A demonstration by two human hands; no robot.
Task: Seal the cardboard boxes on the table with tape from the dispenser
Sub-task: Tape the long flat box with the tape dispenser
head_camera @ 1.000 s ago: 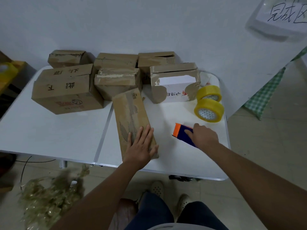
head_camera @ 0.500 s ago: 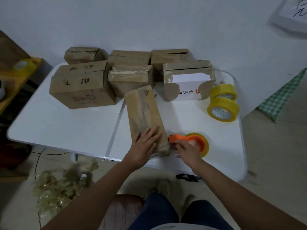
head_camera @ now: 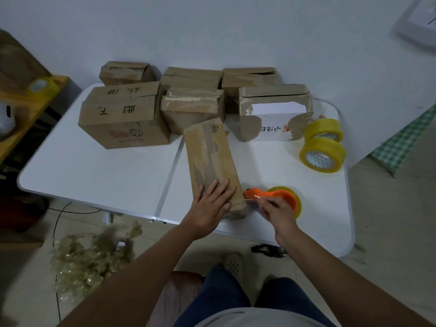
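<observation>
Two hands at the long cardboard box [head_camera: 213, 165], centre of the frame, on the white surface [head_camera: 113, 175].
The left hand [head_camera: 211, 207] lies flat on the box's near end, fingers straight. The right hand [head_camera: 277, 210] grips the orange tape dispenser [head_camera: 273, 197], its nose touching the box's lower right corner. Two yellow tape rolls [head_camera: 323, 145] sit at right, more boxes [head_camera: 122, 119] behind.

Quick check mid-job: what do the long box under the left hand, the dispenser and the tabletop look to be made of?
Long box: brown corrugated cardboard, matte; the torn top skin bares the fluting, and old tape strips show.
Dispenser: orange moulded plastic, smooth with a slight sheen, round a yellowish clear tape roll.
Tabletop: white, smooth, likely plastic or laminate; a metal-looking strip runs along its middle seam.
</observation>
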